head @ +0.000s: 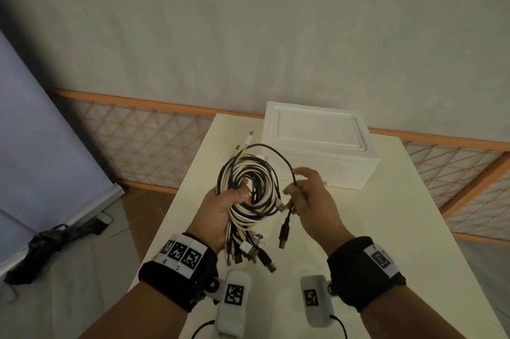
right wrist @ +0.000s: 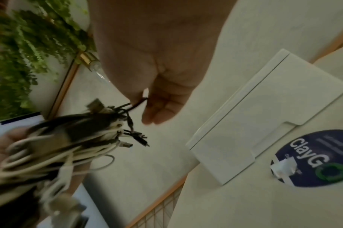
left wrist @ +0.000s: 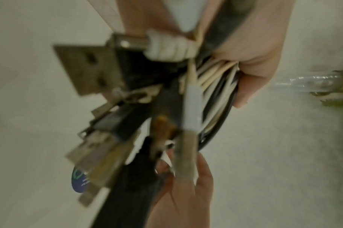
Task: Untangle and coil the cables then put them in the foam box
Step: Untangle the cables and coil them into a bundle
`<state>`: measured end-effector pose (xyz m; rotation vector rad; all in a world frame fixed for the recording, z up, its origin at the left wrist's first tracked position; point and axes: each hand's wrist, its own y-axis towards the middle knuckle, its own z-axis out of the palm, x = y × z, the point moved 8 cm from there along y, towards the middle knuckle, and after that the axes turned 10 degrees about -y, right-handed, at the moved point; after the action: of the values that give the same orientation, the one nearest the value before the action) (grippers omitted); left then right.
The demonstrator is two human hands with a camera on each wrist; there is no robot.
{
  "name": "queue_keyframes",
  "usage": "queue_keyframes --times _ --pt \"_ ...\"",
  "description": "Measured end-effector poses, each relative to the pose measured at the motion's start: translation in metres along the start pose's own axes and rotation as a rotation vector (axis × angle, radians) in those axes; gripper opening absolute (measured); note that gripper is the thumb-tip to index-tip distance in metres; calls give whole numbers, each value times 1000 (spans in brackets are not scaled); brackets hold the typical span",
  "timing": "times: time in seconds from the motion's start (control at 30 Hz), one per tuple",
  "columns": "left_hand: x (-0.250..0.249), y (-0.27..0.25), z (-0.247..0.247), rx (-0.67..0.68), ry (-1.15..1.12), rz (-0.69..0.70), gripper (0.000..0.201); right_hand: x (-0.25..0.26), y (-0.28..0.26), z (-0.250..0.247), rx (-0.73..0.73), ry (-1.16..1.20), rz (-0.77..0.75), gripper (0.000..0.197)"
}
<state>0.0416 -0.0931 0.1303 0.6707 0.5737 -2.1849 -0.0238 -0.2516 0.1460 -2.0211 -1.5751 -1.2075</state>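
Note:
My left hand (head: 231, 200) grips a thick coil of black and white cables (head: 248, 181) above the white table (head: 386, 228), with several USB plugs (head: 248, 253) hanging below the palm. The left wrist view shows those plugs (left wrist: 92, 74) close and blurred, fingers wrapped round the cable bundle (left wrist: 215, 86). My right hand (head: 306, 192) pinches one black cable (head: 278, 156) that loops out of the coil; its plug (head: 284, 231) dangles below. In the right wrist view thumb and finger pinch that black cable (right wrist: 137, 103) beside the coil (right wrist: 59, 138). The white foam box (head: 317, 142) stands behind with its lid on.
The foam box (right wrist: 264, 111) lies just beyond my right hand. A round blue sticker (right wrist: 319, 158) is stuck on the table. An orange-framed lattice fence (head: 154, 139) runs behind the table. A blue panel (head: 41, 123) leans at the left, with a dark bundle (head: 55, 242) on the floor.

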Motion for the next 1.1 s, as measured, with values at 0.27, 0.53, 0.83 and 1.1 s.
queue_keyframes --times 0.27,0.53,0.83,1.1 --pt "0 4 -19 -172 -47 -13 14 25 -13 -2 -101 -357 -357 20" --pt "-2 9 -28 -192 -78 -1 8 35 -29 22 86 -583 -618 20" --pt "9 1 -7 -72 -15 160 12 69 -34 35 -20 -520 -609 15" --pt "10 6 9 232 47 159 64 43 -22 33 79 -126 -54 6"
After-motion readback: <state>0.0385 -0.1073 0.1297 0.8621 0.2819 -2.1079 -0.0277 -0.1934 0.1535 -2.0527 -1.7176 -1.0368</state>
